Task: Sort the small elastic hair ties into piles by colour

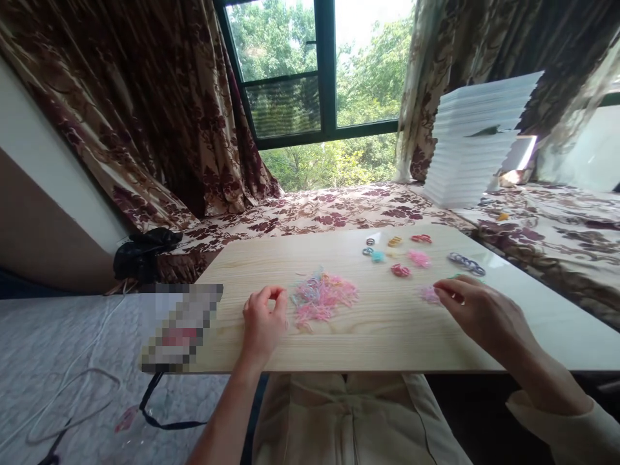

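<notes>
A loose pile of thin pastel strands or small bands [327, 297], mostly pink with some blue and yellow, lies on the light wood table [368, 345]. At its left edge is my left hand [264, 323], thumb and index finger pinched together; whatever is between them is too small to make out. My right hand [491, 316] reaches over the table's right part, fingertips pressed together beside a small lilac cluster [428, 294]. Nothing nameable shows in its fingers. Beyond it lie a pink cluster [419, 259], a teal cluster [378, 256] and red rings [400, 270].
Further rings lie towards the back: yellow [394, 241], red [421, 238], dark [370, 241] and a blue-grey row [465, 263]. A blurred-out flat object [181, 332] covers the table's left corner. A tall white pleated stack [477, 142] stands behind, near the window.
</notes>
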`<state>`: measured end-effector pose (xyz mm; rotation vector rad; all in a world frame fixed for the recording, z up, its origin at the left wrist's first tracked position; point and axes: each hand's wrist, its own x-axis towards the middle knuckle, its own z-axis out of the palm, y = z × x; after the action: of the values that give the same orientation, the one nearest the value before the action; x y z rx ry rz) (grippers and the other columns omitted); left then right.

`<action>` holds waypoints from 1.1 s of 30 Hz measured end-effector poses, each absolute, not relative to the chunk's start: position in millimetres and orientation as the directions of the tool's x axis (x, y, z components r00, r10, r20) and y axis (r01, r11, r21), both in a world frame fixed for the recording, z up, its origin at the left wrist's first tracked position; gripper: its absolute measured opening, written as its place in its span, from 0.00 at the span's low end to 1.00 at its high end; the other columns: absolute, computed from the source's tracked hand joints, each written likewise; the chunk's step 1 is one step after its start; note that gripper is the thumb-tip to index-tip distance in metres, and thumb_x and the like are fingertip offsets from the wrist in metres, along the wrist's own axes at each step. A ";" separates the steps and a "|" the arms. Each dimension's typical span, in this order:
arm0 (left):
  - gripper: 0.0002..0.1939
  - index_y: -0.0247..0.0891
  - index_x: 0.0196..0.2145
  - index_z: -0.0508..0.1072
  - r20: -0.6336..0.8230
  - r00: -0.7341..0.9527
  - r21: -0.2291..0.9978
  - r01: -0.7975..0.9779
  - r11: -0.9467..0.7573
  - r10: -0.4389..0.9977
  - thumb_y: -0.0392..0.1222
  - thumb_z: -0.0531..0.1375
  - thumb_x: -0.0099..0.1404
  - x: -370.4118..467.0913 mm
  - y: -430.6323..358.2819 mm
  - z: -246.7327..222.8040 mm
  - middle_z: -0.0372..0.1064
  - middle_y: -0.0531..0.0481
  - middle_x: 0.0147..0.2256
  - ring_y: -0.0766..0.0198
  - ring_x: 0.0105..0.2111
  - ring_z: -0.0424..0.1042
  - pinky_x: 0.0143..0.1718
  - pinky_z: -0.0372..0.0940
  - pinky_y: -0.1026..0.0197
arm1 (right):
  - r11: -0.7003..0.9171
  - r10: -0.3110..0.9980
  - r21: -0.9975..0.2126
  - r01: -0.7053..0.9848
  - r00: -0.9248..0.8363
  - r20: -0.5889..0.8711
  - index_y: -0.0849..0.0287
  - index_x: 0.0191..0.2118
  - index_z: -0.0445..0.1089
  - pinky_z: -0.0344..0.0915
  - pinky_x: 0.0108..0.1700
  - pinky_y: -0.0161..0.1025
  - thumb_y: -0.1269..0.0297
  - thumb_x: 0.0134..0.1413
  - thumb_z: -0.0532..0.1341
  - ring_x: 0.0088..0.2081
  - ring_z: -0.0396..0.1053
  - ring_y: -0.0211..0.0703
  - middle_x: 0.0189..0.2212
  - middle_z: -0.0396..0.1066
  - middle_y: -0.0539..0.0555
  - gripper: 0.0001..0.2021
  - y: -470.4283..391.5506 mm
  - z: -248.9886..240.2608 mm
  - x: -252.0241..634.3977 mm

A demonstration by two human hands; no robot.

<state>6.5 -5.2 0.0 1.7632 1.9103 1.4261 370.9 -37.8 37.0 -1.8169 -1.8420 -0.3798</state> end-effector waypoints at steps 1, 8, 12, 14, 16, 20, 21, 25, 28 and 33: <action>0.10 0.42 0.30 0.74 0.465 -0.273 0.703 0.692 -0.164 0.842 0.46 0.55 0.63 7.0 -5.2 -0.3 0.77 0.48 0.33 0.54 0.41 0.73 0.50 0.64 0.50 | 0.042 0.851 -0.148 0.988 0.042 0.523 0.52 0.33 0.78 0.57 0.25 0.40 0.55 0.58 0.55 0.28 0.72 0.46 0.34 0.78 0.54 0.15 -35.7 36.8 377.0; 0.10 0.42 0.32 0.76 0.485 -0.249 0.668 0.724 -0.172 0.838 0.45 0.55 0.62 7.2 -6.6 -1.1 0.77 0.48 0.33 0.54 0.41 0.73 0.48 0.65 0.50 | 0.002 0.859 -0.125 0.992 0.062 0.508 0.53 0.37 0.79 0.60 0.26 0.40 0.56 0.56 0.56 0.30 0.73 0.49 0.37 0.78 0.57 0.15 -39.4 42.1 394.5; 0.10 0.42 0.30 0.76 0.480 -0.229 0.661 0.729 -0.177 0.847 0.43 0.55 0.62 8.8 -7.0 -0.8 0.77 0.48 0.33 0.54 0.41 0.72 0.48 0.65 0.50 | 0.040 0.837 -0.190 0.981 0.071 0.543 0.55 0.38 0.78 0.61 0.26 0.40 0.56 0.59 0.55 0.26 0.71 0.43 0.37 0.78 0.56 0.15 -57.6 46.3 375.7; 0.10 0.42 0.30 0.76 0.478 -0.211 0.647 0.741 -0.180 0.852 0.42 0.55 0.62 10.0 -7.2 0.0 0.78 0.48 0.33 0.53 0.40 0.72 0.48 0.64 0.50 | 0.160 0.849 -0.249 0.955 -0.005 0.529 0.55 0.38 0.77 0.64 0.28 0.38 0.58 0.60 0.54 0.27 0.72 0.41 0.36 0.77 0.54 0.14 -61.6 44.1 352.2; 0.09 0.42 0.30 0.77 0.477 -0.188 0.626 0.758 -0.182 0.859 0.41 0.56 0.62 10.6 -8.0 1.6 0.78 0.48 0.34 0.53 0.40 0.72 0.49 0.64 0.49 | 0.294 0.860 -0.291 0.910 -0.119 0.496 0.55 0.37 0.76 0.66 0.32 0.37 0.61 0.61 0.53 0.30 0.73 0.40 0.35 0.76 0.54 0.14 -58.7 38.9 323.6; 0.07 0.41 0.31 0.78 0.448 -0.131 0.580 0.795 -0.176 0.885 0.37 0.58 0.62 8.8 -12.8 7.7 0.78 0.48 0.34 0.55 0.41 0.72 0.52 0.62 0.49 | 0.410 0.859 -0.328 0.851 -0.239 0.453 0.55 0.40 0.77 0.65 0.30 0.36 0.65 0.60 0.53 0.29 0.73 0.39 0.36 0.76 0.53 0.14 -39.7 26.1 272.2; 0.07 0.41 0.31 0.78 0.438 -0.124 0.575 0.800 -0.172 0.890 0.36 0.59 0.62 7.9 -14.3 9.3 0.78 0.49 0.34 0.55 0.42 0.72 0.52 0.62 0.50 | 0.423 0.855 -0.336 0.842 -0.249 0.455 0.55 0.41 0.77 0.64 0.30 0.36 0.65 0.60 0.53 0.29 0.73 0.38 0.36 0.76 0.53 0.14 -34.5 23.2 263.4; 0.07 0.42 0.34 0.78 0.414 -0.109 0.571 0.805 -0.164 0.903 0.34 0.60 0.61 4.9 -19.5 13.3 0.77 0.50 0.34 0.57 0.42 0.71 0.52 0.61 0.51 | 0.458 0.815 -0.327 0.826 -0.243 0.526 0.54 0.43 0.77 0.63 0.29 0.36 0.63 0.62 0.52 0.29 0.73 0.39 0.36 0.76 0.54 0.15 -20.9 13.3 246.4; 0.08 0.43 0.36 0.78 0.400 -0.070 0.559 0.808 -0.183 0.914 0.34 0.61 0.61 3.3 -21.6 14.4 0.77 0.51 0.35 0.57 0.43 0.71 0.54 0.61 0.51 | 0.490 0.788 -0.307 0.816 -0.265 0.555 0.54 0.46 0.77 0.63 0.29 0.36 0.62 0.62 0.52 0.29 0.72 0.39 0.36 0.75 0.54 0.16 -19.9 9.0 246.4; 0.10 0.44 0.40 0.79 0.384 -0.034 0.454 0.877 -0.157 0.923 0.35 0.61 0.63 -3.0 -16.8 19.6 0.76 0.48 0.40 0.55 0.48 0.68 0.60 0.54 0.46 | 0.509 0.769 -0.249 0.824 -0.306 0.561 0.53 0.45 0.77 0.62 0.29 0.36 0.62 0.63 0.52 0.30 0.71 0.41 0.35 0.73 0.54 0.16 -23.0 9.7 245.8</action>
<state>-3.0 -16.8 19.6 2.1311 1.9899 0.9555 245.8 -23.0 9.7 -1.2961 -2.1189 -0.1122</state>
